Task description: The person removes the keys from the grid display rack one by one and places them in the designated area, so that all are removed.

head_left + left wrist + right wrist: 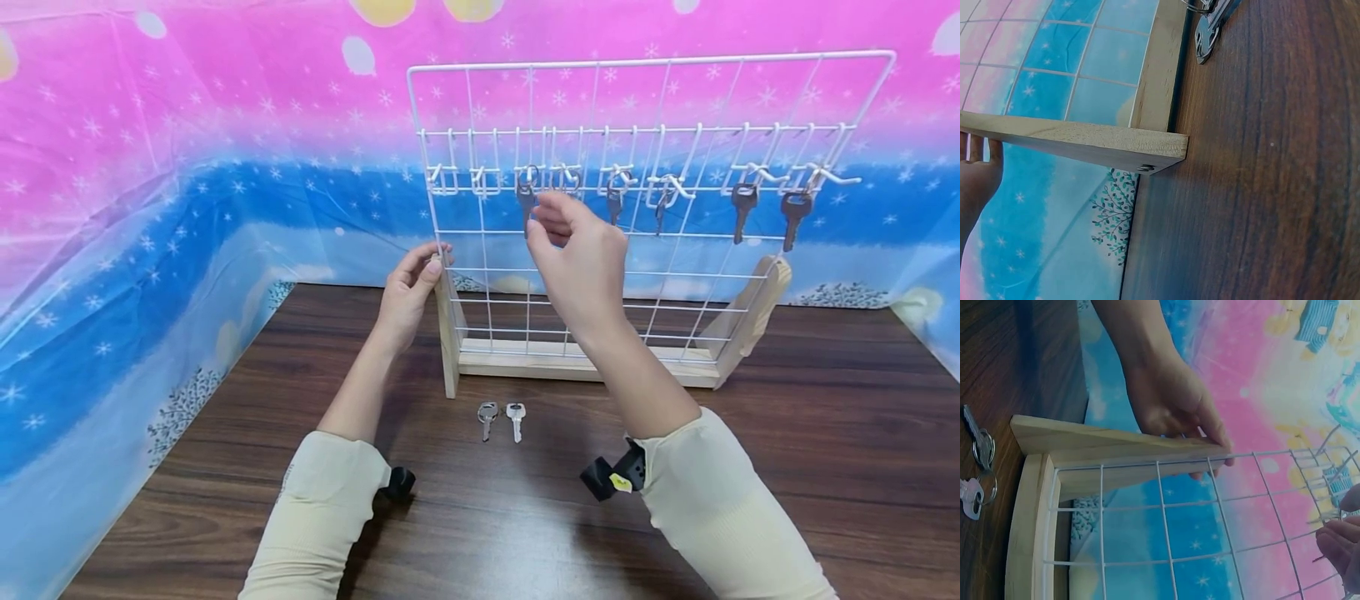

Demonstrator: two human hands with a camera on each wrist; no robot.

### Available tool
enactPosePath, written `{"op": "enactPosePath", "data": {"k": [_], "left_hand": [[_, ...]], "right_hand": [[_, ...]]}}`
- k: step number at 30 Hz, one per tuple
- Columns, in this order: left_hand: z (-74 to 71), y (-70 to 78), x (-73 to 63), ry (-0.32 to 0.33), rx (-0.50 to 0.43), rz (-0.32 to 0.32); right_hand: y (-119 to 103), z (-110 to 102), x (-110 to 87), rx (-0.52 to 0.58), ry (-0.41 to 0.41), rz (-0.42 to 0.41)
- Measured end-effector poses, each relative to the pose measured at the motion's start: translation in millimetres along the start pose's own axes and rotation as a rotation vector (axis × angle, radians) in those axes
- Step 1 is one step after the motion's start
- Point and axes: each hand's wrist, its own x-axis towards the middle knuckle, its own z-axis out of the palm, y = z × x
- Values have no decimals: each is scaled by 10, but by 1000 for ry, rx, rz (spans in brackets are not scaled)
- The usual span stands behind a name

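A white wire grid rack (651,60) on a wooden stand (525,360) stands upright on the table. My left hand (408,292) holds its left edge at the top of the wooden side support (1085,139), thumb in front and fingers behind. High on the rack, my right hand (581,258) is beside a key (524,198) hanging by its ring from a hook. The thumb tip is right at the key's blade and the other fingers are bent; whether they pinch it is unclear. Two loose keys, one silver (487,414) and one paler (516,421), lie before the stand.
Further right, several keys (744,204) hang from hooks, the outermost key (795,215) near the rack's right edge. Two hooks (483,179) at the left carry no key. A patterned pink and blue cloth (225,192) stands behind the dark wooden table (480,517).
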Motion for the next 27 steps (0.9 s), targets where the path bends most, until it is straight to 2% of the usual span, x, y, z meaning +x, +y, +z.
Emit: {"op": "enactPosePath", "data": {"k": [9, 19, 27], "left_hand": [[-2, -12, -3, -4, -16, 14], [-1, -24, 0, 1, -31, 19], [-4, -33, 1, 0, -40, 16]], "right_hand": [[14, 89, 58, -76, -16, 86], [22, 113, 31, -51, 35, 69], [-4, 79, -23, -34, 4, 65]]}}
